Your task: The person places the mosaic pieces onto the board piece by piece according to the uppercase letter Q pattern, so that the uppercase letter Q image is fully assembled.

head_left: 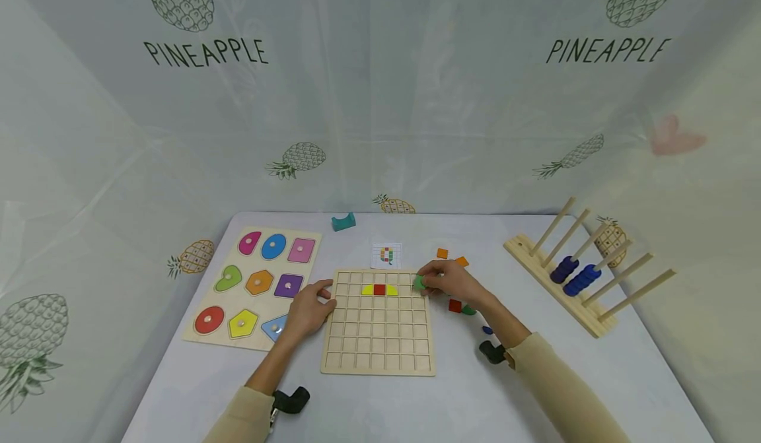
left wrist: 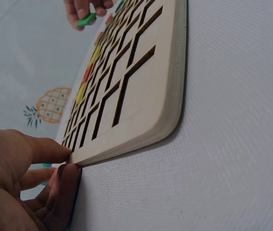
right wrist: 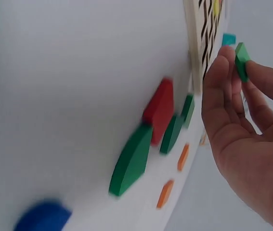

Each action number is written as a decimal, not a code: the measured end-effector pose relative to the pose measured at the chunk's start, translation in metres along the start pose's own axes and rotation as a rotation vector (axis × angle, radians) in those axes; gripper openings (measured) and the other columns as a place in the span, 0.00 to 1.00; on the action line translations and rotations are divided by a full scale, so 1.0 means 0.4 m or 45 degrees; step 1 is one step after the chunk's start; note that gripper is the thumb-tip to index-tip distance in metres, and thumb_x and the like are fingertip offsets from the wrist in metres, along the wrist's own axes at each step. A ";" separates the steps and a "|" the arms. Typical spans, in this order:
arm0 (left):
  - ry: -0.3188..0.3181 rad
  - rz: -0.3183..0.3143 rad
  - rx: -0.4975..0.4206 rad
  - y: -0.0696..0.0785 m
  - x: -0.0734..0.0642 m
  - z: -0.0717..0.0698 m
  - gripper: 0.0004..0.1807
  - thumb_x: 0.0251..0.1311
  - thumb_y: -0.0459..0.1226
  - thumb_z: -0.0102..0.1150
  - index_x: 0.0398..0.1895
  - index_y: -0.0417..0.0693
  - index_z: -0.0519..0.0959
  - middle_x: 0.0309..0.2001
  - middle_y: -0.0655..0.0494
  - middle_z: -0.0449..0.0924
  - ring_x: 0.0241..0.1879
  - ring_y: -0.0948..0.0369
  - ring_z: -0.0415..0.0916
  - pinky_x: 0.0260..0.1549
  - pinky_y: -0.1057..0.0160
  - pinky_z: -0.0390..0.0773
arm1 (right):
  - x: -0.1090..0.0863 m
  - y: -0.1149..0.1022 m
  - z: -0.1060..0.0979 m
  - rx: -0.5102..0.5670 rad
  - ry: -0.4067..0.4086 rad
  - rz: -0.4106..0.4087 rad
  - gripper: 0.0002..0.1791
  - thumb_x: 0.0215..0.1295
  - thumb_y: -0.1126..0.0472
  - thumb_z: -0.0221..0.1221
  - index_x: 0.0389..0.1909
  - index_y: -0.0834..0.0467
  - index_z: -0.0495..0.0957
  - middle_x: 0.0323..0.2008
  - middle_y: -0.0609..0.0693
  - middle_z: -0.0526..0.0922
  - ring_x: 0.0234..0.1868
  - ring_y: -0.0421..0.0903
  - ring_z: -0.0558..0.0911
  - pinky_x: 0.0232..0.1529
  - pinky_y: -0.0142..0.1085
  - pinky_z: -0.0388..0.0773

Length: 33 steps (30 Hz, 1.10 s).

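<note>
A wooden grid board (head_left: 378, 344) lies on the white table, with a red square tile (head_left: 379, 290) between two yellow tiles (head_left: 392, 290) in an upper row. My left hand (head_left: 309, 309) holds the board's left edge; in the left wrist view a finger (left wrist: 54, 150) lies at its rim while others curl below. Over the board's upper right corner, my right hand (head_left: 453, 280) pinches a light green tile (right wrist: 242, 61) between thumb and fingertips. Right of the board lie a loose red tile (right wrist: 159, 109), dark green tiles (right wrist: 131, 159) and a blue piece (right wrist: 44, 215).
Behind the board lies a card (head_left: 386, 255) with a coloured letter Q. Orange tiles (head_left: 442, 253) sit near it, and a teal arched block (head_left: 343, 222) farther back. A knobbed shape puzzle (head_left: 270, 245) lies left; a peg stand (head_left: 559, 286) with blue beads is right.
</note>
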<state>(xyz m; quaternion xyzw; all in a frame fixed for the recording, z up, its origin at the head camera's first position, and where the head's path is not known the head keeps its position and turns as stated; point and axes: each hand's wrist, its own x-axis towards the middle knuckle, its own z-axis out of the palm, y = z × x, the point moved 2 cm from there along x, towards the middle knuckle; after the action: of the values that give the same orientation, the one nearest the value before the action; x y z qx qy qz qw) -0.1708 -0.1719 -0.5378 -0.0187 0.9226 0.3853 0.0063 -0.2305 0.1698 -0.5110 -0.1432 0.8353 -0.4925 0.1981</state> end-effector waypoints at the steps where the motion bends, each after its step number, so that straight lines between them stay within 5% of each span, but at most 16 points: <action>1: 0.000 -0.001 0.002 -0.001 0.000 0.001 0.26 0.56 0.35 0.68 0.61 0.44 0.80 0.37 0.55 0.81 0.31 0.62 0.73 0.30 0.62 0.70 | -0.001 -0.006 0.009 0.024 -0.019 0.011 0.13 0.71 0.60 0.60 0.51 0.61 0.82 0.39 0.56 0.83 0.38 0.51 0.85 0.42 0.43 0.83; 13: 0.000 -0.004 -0.011 -0.002 0.002 0.001 0.27 0.56 0.35 0.67 0.61 0.43 0.79 0.37 0.55 0.81 0.29 0.63 0.73 0.28 0.62 0.70 | 0.008 -0.053 0.111 0.087 -0.147 0.032 0.11 0.68 0.64 0.61 0.48 0.63 0.83 0.35 0.57 0.85 0.32 0.52 0.86 0.35 0.40 0.82; 33: 0.007 -0.008 0.009 -0.003 0.002 0.004 0.26 0.56 0.35 0.67 0.61 0.43 0.79 0.37 0.54 0.81 0.30 0.62 0.73 0.29 0.62 0.70 | 0.034 -0.083 0.162 -0.329 -0.052 -0.069 0.02 0.65 0.63 0.66 0.35 0.57 0.82 0.28 0.45 0.81 0.27 0.43 0.83 0.30 0.34 0.78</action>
<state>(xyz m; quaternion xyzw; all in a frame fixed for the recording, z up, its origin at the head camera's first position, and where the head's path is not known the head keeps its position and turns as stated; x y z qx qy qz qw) -0.1717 -0.1717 -0.5396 -0.0226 0.9238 0.3821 0.0051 -0.2102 0.0985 -0.5127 -0.1998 0.8835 -0.3828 0.1815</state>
